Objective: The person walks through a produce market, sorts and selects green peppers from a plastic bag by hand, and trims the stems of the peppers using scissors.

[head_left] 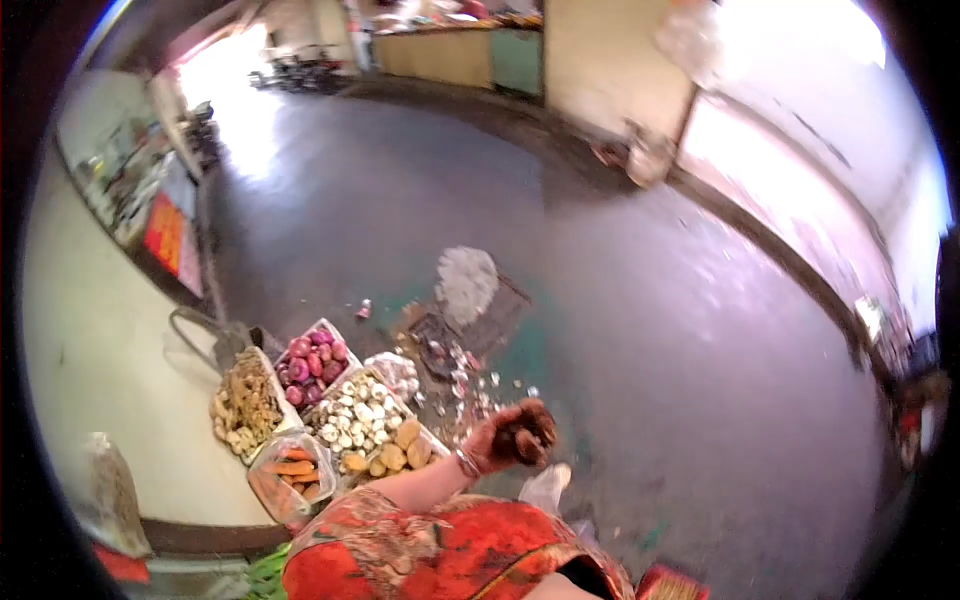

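My left hand [508,438] is stretched out over the floor in front of my red patterned clothing, a bracelet at its wrist. Its fingers are curled and look dark brown; blur hides whether something is in them. Nearest to it are a box of potatoes [393,458] and a tray of garlic bulbs [352,415]. White bits and peelings [470,395] lie scattered on the floor just beyond the hand. A clear plastic bag [545,487] shows beside my clothing. My right hand is out of sight; only some bare skin shows at the bottom edge.
Red onions [312,368], ginger [247,405] and carrots [292,468] sit in containers along the left wall. A pale sack-like piece [467,285] lies on the grey floor [640,330]. A counter [435,57] stands far back; a low wall [790,190] runs along the right.
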`<state>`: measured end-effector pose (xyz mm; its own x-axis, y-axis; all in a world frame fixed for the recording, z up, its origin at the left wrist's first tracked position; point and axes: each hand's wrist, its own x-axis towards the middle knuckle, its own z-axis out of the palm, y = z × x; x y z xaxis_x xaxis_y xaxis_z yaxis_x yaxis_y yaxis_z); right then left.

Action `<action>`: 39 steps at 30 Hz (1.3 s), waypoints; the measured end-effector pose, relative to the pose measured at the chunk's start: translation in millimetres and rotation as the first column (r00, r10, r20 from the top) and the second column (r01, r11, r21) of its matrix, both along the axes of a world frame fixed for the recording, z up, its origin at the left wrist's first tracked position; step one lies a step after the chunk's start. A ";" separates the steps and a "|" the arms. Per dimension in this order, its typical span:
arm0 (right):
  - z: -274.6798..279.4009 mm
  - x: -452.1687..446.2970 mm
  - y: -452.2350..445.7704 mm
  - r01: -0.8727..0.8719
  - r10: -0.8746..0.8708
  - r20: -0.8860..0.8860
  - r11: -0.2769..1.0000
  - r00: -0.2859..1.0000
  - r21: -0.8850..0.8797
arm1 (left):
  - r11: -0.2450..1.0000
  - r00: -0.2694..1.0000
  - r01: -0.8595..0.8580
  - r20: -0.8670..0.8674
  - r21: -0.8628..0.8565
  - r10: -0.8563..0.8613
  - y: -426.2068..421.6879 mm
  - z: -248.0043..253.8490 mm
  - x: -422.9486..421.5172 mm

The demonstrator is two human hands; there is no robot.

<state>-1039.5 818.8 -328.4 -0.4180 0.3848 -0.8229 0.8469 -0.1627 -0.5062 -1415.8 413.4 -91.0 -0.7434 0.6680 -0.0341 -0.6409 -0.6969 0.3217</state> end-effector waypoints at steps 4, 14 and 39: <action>0.3 -125.4 100.4 -0.063 0.063 -0.025 0.998 0.998 -0.004 | 0.998 0.985 0.045 0.165 0.045 -0.052 53.5 -8.9 -65.6; 114.7 -527.8 193.9 -0.126 0.199 -0.577 0.978 0.792 0.164 | 0.983 0.929 -0.141 0.328 -0.121 0.174 122.4 4.5 -210.4; 9.6 -800.7 493.8 -0.138 0.151 -0.093 0.980 0.984 0.141 | 0.977 0.963 -0.111 0.223 -0.181 0.151 435.4 8.7 -743.5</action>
<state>-1840.1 1312.7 -318.9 -0.5569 0.4179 -0.7178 0.7988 0.0328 -0.6006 -2159.3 848.8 -82.2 -0.7818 0.5356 -0.3192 -0.6188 -0.7293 0.2919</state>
